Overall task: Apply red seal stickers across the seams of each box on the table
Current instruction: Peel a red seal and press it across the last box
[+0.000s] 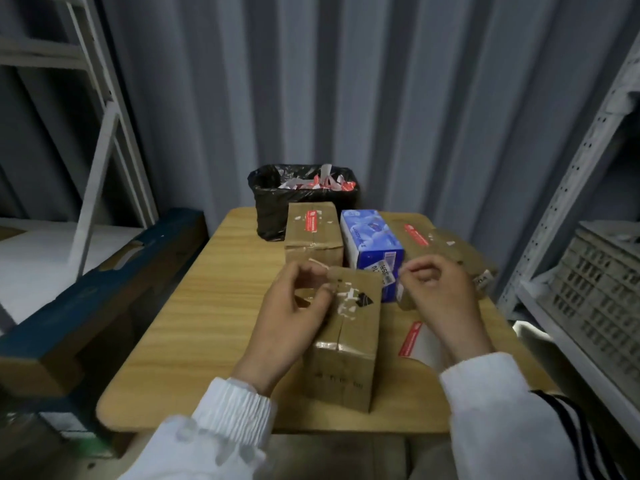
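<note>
The near box (346, 337) stands mid-desk with its long axis running away from the person, and its seam (341, 327) follows that axis down the top face. It bears only pale scraps, no red seal. A seal must therefore go crosswise, left to right. The left grip (294, 306) hovers over the box's far end, thumb and forefinger pinched on a small pale strip (317, 263); whether that is a seal or backing is too small to tell. The right grip (440, 299) hangs just right of the box with its fingers curled in, and I cannot tell whether they hold anything. The sheet (412, 337) with a red seal lies on the desk (194, 327) right of the box, below the right wrist, so the right grip is nearer to it. Two far brown boxes already carry red seals.
</note>
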